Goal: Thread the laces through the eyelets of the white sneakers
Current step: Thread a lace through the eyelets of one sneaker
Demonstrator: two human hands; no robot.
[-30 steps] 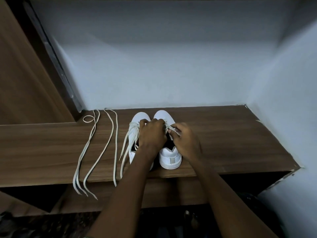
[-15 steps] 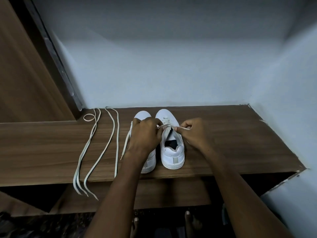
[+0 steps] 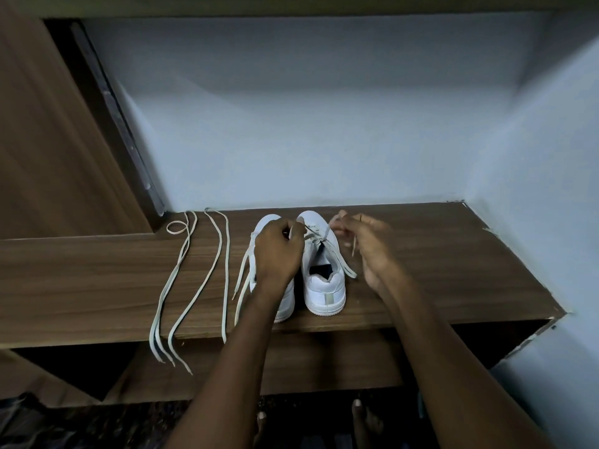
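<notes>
From the head camera, both hands have lifted apart from where they were bunched over the tongue a second ago: the left hand (image 3: 278, 251) now sits over the left sneaker (image 3: 275, 299) with its fingers curled round one end of the lace (image 3: 319, 236), while the right hand (image 3: 369, 251) has drawn out to the right of the right sneaker (image 3: 324, 280) and pinches the other end, whose tip dangles below its fingers. The lace has been pulled through and now runs taut across the front of the right sneaker from one hand to the other, which suggests a low pair of eyelets has just been threaded and the slack is being evened out; most of the eyelets up towards the collar look unlaced, so the job seems to be at an early stage. Both sneakers stand side by side, touching or nearly so, toes to the wall, heels towards the person, near the middle of the wooden worktop (image 3: 453, 270). They are plain white with a grey heel tab; the right one's dark opening is in view. Another strand hangs down beside the left sneaker. To the left, well apart, spare laces (image 3: 194, 280) lie in long loops, their ends hanging over the front edge.
</notes>
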